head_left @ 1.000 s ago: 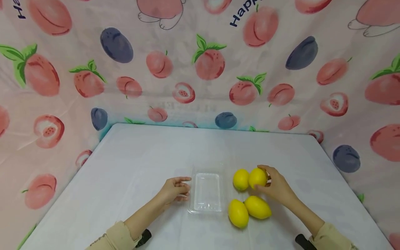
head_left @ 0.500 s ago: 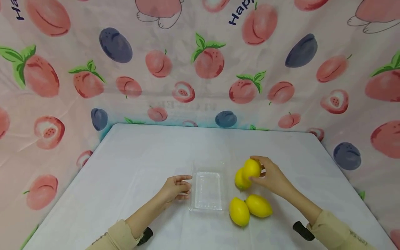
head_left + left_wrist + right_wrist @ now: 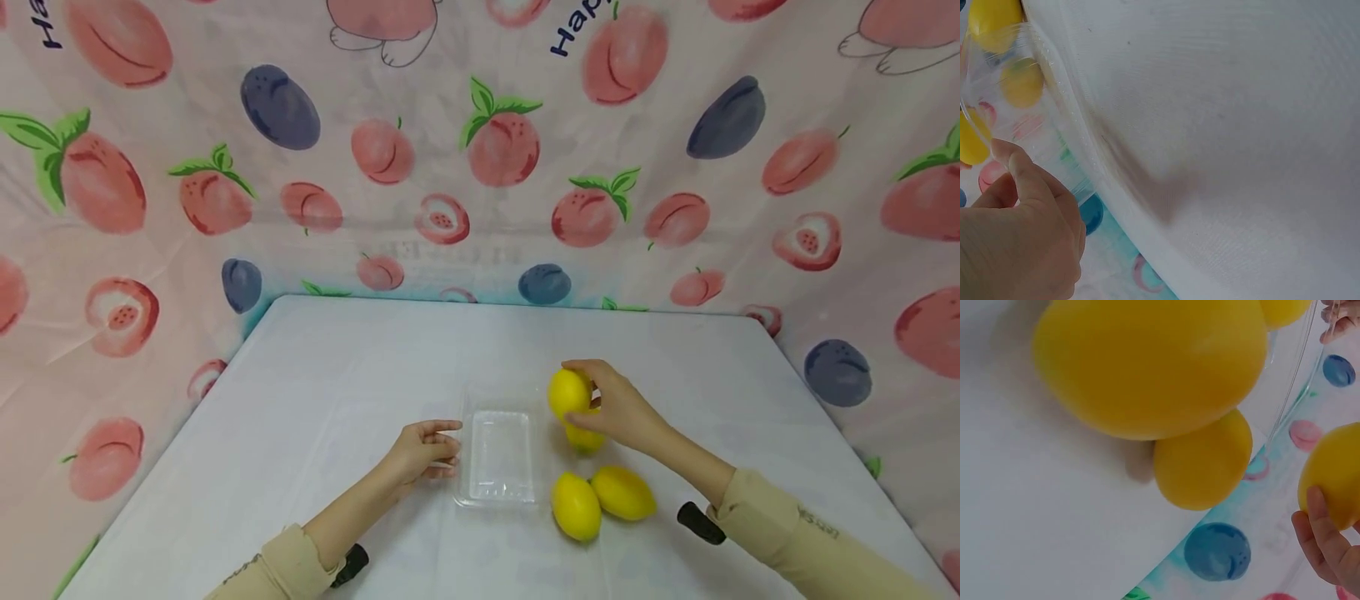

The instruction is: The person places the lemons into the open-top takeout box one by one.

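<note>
Between the thumb and fingers of my right hand (image 3: 618,408) is a yellow lemon (image 3: 567,393), raised above the table. The right wrist view also shows this lemon (image 3: 1333,472) in my fingertips. Partly hidden below it is another lemon (image 3: 585,438). Two more lemons, one at the left (image 3: 576,508) and one at the right (image 3: 624,493), lie close together nearer the front. A clear plastic container (image 3: 501,503) stands left of the lemons. My left hand (image 3: 418,454) holds its left rim, also visible in the left wrist view, where the hand (image 3: 1035,212) pinches the thin edge.
A white-covered table (image 3: 360,358) bears everything. Fruit-print cloth (image 3: 450,150) hangs behind it and at the sides. Black devices are strapped at the right wrist (image 3: 701,523) and the left wrist (image 3: 351,567).
My right hand has lifted one lemon off the table and carried it leftward, over the lemon beside it and toward the container. My left hand has stayed at the container's rim.
</note>
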Tool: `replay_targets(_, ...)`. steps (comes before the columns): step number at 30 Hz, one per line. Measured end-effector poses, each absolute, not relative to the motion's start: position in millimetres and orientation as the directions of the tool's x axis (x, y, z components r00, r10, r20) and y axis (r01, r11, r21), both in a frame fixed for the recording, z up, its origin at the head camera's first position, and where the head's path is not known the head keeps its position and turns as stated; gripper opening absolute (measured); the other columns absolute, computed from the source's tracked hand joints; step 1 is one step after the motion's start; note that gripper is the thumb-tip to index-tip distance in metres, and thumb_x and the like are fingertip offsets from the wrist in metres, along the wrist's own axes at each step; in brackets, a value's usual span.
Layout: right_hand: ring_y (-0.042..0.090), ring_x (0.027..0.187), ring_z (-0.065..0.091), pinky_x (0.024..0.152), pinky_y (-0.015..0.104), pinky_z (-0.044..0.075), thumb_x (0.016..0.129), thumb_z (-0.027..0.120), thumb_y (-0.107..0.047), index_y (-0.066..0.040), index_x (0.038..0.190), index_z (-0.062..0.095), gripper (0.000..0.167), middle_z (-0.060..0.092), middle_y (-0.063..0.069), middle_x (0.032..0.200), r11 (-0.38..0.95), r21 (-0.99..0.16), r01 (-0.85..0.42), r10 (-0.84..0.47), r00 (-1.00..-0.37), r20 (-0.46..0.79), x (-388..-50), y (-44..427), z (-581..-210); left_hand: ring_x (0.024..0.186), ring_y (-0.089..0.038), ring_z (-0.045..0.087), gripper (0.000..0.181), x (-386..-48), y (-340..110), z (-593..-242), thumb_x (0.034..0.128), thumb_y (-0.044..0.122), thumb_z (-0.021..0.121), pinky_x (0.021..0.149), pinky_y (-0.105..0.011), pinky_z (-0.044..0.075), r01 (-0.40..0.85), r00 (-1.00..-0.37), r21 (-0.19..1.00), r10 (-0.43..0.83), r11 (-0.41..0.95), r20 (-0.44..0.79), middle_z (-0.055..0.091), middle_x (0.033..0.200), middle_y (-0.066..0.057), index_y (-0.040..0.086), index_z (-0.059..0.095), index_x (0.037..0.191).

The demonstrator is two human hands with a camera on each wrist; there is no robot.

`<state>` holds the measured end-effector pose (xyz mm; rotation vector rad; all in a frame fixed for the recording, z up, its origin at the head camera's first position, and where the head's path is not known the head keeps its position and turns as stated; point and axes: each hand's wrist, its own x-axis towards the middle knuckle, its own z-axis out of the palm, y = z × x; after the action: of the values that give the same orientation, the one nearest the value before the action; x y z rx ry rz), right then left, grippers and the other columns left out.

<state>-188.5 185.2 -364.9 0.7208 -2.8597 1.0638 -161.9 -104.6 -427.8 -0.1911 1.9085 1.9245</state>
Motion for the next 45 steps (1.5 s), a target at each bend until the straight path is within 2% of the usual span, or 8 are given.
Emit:
replay_targets(8,0.029,0.100,0.055,0.080,0.040,0.057,0.076,0.074,-0.006,0.002,0.130,0.046,0.061,0.049,0.022,0.128,0.654,-0.616,-0.439,-0.457,-0.878,0.140,-194,158,-364,0.066,-0.009,0.059,0.043,-162,-106,-428,0.0879,-0.005,0.056,0.059,-0.018,0.057,-0.380,-0.901,0.924,0.207,0.042,-0.380,0.058,0.081,-0.001,-0.008,0.048,0.130)
replay_targets(15,0.030,0.104,0.056,0.080,0.039,0.058,0.076,0.076,-0.008,0.000,0.129,0.048,0.060,0.051,0.020,0.128,0.619,-0.599,-0.508,-0.537,-0.830,0.149,-198,138,-369,0.067,-0.009,0.058,0.044,-159,-108,-430,0.0882,-0.005,0.056,0.059,-0.018,0.056,-0.390,-0.895,0.920,0.218,0.041,-0.389,0.058,0.080,0.000,-0.008,0.046,0.131)
replay_targets(23,0.026,0.103,0.057,0.082,0.028,0.057,0.078,0.075,-0.011,-0.001,0.131,0.047,0.060,0.050,0.017,0.129,0.571,-0.581,-0.580,-0.645,-0.755,0.119,-205,114,-373,0.066,-0.010,0.058,0.041,-162,-105,-429,0.0881,-0.002,0.059,0.060,-0.021,0.058,-0.402,-0.894,0.913,0.183,0.070,-0.408,0.060,0.084,-0.004,-0.005,0.051,0.128)
replay_targets(27,0.025,0.101,0.058,0.085,0.032,0.056,0.078,0.075,-0.010,-0.002,0.130,0.047,0.059,0.050,0.016,0.129,0.589,-0.549,-0.593,-0.672,-0.737,0.075,-208,102,-379,0.065,-0.009,0.058,0.041,-165,-106,-427,0.0882,-0.001,0.058,0.059,-0.020,0.057,-0.394,-0.897,0.917,0.187,0.069,-0.400,0.059,0.081,-0.002,-0.006,0.051,0.128)
replay_targets(34,0.030,0.104,0.057,0.093,0.048,0.051,0.077,0.076,-0.010,-0.003,0.127,0.049,0.058,0.052,0.018,0.125,0.650,-0.514,-0.559,-0.656,-0.755,-0.008,-210,89,-386,0.065,-0.008,0.058,0.041,-166,-105,-427,0.0880,-0.002,0.057,0.059,-0.019,0.057,-0.398,-0.894,0.916,0.201,0.052,-0.400,0.061,0.081,-0.003,-0.005,0.050,0.128)
replay_targets(45,0.026,0.091,0.056,0.089,0.044,0.054,0.077,0.074,-0.004,-0.005,0.122,0.055,0.049,0.051,0.014,0.110,0.738,-0.495,-0.458,-0.574,-0.812,-0.106,-213,85,-393,0.064,-0.009,0.058,0.040,-163,-104,-427,0.0876,-0.003,0.058,0.058,-0.020,0.057,-0.411,-0.889,0.909,0.191,0.066,-0.415,0.060,0.081,-0.002,-0.004,0.051,0.127)
